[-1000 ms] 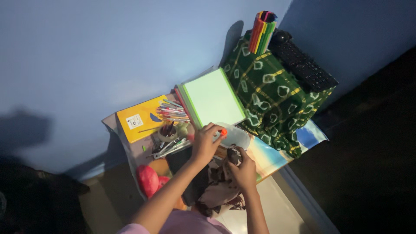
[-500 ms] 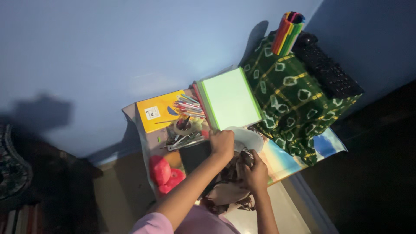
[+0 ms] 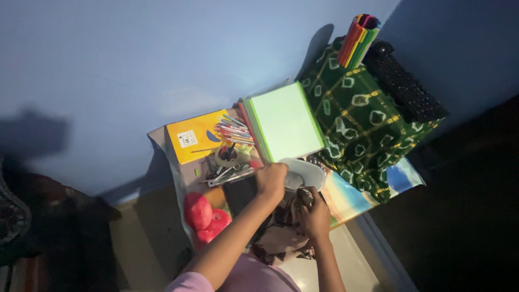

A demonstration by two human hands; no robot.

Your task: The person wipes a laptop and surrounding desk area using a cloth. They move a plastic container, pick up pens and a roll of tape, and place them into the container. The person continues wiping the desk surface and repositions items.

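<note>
My left hand [image 3: 271, 181] rests with curled fingers at the near rim of a white bowl-like dish [image 3: 310, 172]; whatever it holds is hidden under the fingers. Just below it, my right hand [image 3: 313, 213] is closed on a brown and cream patterned cloth [image 3: 281, 238] bunched at the table's near edge. A dark flat case [image 3: 240, 193] lies beside my left wrist.
A light green book [image 3: 284, 120], a yellow book [image 3: 192, 138], a pile of pens [image 3: 233, 132] and a tape roll [image 3: 227, 157] lie behind. Red round things [image 3: 204, 216] sit at left. A green patterned cloth [image 3: 367, 121] carries a keyboard [image 3: 405, 84] and a marker cup [image 3: 357, 40].
My left hand, which held an orange-tipped object over the dish, has drawn back to the dish's near rim with fingers curled. The view has shifted slightly. My right hand stays on the cloth.
</note>
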